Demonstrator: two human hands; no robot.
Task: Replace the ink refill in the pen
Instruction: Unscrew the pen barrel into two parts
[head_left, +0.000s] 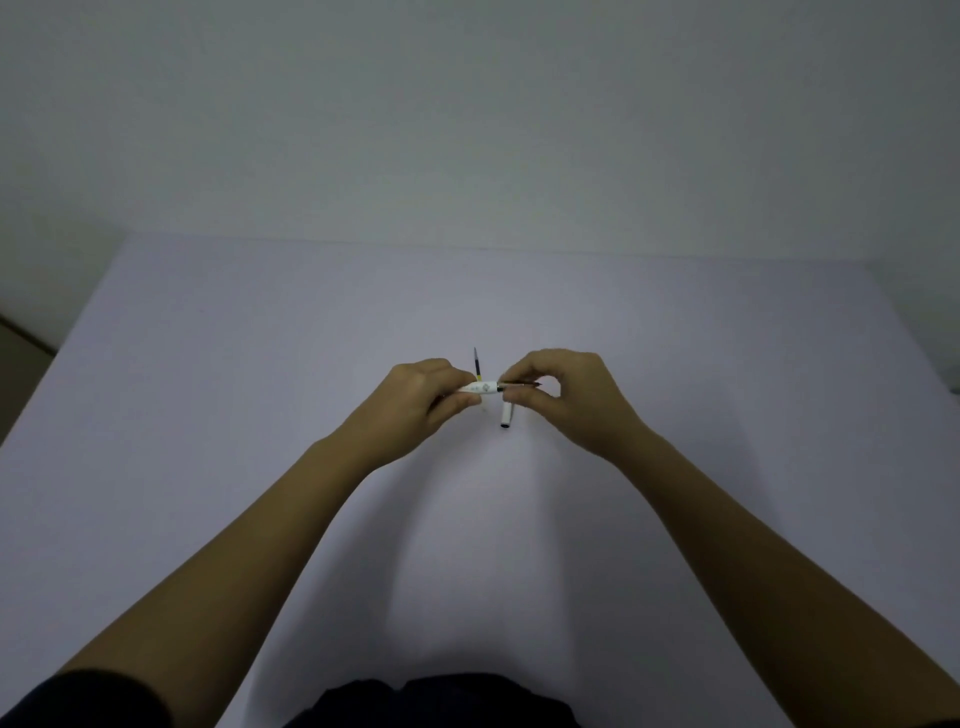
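Note:
My left hand (421, 397) grips a white pen barrel (480, 387), held level above the table. A thin dark refill (519, 384) sticks out of the barrel's right end, and my right hand (561, 397) pinches it between thumb and fingers. A second refill (476, 362), dark with a yellow band near its lower end, lies on the table just behind the hands. A short white pen part (506, 417) with a dark end lies on the table under my right fingers.
The pale lilac table (260, 364) runs to a plain wall at the back. Its left edge (62, 343) drops to a dark floor. Dark clothing shows at the bottom of the view.

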